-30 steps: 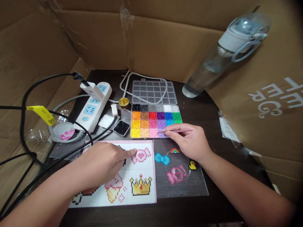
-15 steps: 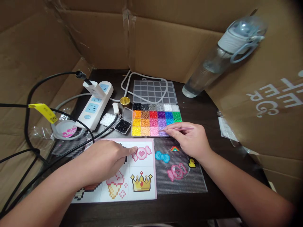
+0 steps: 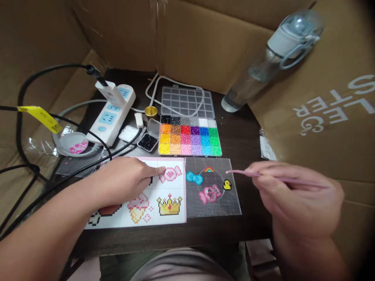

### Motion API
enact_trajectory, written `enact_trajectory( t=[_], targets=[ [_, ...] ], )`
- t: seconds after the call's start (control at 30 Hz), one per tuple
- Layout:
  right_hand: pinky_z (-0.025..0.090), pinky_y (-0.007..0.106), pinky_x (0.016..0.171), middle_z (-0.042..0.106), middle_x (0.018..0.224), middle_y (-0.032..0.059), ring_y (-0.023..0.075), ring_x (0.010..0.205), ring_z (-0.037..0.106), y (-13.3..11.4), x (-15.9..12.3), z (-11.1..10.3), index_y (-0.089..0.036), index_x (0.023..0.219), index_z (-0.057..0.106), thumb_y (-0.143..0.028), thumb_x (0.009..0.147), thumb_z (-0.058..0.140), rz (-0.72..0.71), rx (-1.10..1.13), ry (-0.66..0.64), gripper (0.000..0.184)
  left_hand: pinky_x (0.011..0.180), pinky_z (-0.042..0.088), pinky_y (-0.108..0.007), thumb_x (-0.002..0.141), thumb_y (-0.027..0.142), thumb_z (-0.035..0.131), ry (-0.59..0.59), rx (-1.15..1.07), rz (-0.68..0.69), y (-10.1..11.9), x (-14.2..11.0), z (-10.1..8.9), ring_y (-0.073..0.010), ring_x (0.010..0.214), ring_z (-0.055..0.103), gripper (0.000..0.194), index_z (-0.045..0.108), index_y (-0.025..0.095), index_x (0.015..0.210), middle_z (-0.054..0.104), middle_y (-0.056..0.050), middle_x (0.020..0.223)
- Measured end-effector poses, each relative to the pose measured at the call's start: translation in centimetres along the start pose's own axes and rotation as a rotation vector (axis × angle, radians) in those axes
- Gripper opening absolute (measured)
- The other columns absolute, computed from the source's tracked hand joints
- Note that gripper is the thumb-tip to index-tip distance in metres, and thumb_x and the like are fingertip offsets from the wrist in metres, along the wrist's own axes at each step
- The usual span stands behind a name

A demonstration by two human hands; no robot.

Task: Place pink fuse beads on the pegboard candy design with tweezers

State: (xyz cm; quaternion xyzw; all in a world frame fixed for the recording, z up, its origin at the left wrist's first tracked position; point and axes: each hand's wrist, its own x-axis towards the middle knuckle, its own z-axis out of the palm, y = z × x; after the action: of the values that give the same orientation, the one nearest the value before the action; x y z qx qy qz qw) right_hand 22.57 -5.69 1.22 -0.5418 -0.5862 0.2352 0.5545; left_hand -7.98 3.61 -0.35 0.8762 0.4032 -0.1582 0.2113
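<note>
My left hand [image 3: 125, 183] rests on the pattern sheet [image 3: 172, 218], its forefinger stretched out and touching the pink candy picture [image 3: 170, 173], the other fingers curled. My right hand [image 3: 295, 199] is raised off the table at the right, pinching pink tweezers [image 3: 263, 176] whose tip hovers near the right edge of the clear pegboard [image 3: 216, 207]. On the pegboard sit a blue bow [image 3: 194, 178], a small rainbow [image 3: 209, 169], a pink candy [image 3: 210, 194] and a yellow duck [image 3: 227, 184]. The open bead box [image 3: 190, 139] with coloured compartments lies behind the sheet.
A white power strip [image 3: 113, 113] with black and white cables lies at the left, next to a round dish of pink beads [image 3: 73, 145]. Small boxes of white [image 3: 129, 134] and black beads [image 3: 148, 141] sit by the bead box. A clear water bottle [image 3: 263, 62] leans on the cardboard walls.
My right hand left the bead box and drew back to the right with the tweezers, lifted off the table. The camera tipped down. My left forefinger stays on the candy picture.
</note>
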Motion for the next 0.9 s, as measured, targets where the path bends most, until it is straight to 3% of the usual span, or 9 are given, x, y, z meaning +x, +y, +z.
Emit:
enact_trajectory(
  t=[0.17, 0.3, 0.5, 0.9],
  targets=[
    [0.062, 0.028, 0.067, 0.077, 0.077, 0.0002, 0.0165, 0.069, 0.074, 0.5, -4.5, -0.2, -0.026, 0.074, 0.075, -0.011, 0.081, 0.071, 0.087, -0.185, -0.114, 0.018, 0.066, 0.047, -0.032, 0.088, 0.022, 0.041, -0.026, -0.001, -0.018, 0.3, 0.0, 0.0, -0.0228, 0.071, 0.066, 0.051, 0.065, 0.038, 0.131, 0.075, -0.007, 0.091],
    [0.063, 0.031, 0.068, 0.078, 0.079, 0.002, 0.0185, 0.068, 0.074, 1.8, -6.1, 0.1, -0.026, 0.079, 0.076, -0.008, 0.08, 0.069, 0.021, -0.19, -0.18, 0.019, 0.063, 0.043, -0.029, 0.087, 0.017, 0.039, 0.055, 0.038, -0.017, 0.5, -0.2, 0.2, -0.0181, 0.068, 0.063, 0.053, 0.066, 0.036, 0.13, 0.075, -0.004, 0.087],
    [0.063, 0.032, 0.067, 0.078, 0.079, 0.0034, 0.0189, 0.069, 0.074, 3.2, -6.7, 0.0, -0.023, 0.081, 0.075, -0.003, 0.078, 0.068, -0.017, -0.131, -0.162, 0.022, 0.065, 0.047, -0.035, 0.087, 0.022, 0.041, -0.004, 0.024, -0.007, 0.2, 0.0, 0.2, -0.0246, 0.071, 0.065, 0.051, 0.066, 0.035, 0.13, 0.076, -0.009, 0.092],
    [0.062, 0.029, 0.064, 0.078, 0.076, 0.0042, 0.0187, 0.065, 0.074, 2.8, -6.1, 0.3, -0.021, 0.076, 0.075, -0.006, 0.078, 0.068, -0.004, -0.155, -0.189, 0.017, 0.067, 0.049, -0.036, 0.089, 0.022, 0.04, -0.035, 0.009, -0.038, 0.2, 0.2, 0.1, -0.0269, 0.079, 0.068, 0.052, 0.064, 0.037, 0.132, 0.076, -0.009, 0.101]
  ],
)
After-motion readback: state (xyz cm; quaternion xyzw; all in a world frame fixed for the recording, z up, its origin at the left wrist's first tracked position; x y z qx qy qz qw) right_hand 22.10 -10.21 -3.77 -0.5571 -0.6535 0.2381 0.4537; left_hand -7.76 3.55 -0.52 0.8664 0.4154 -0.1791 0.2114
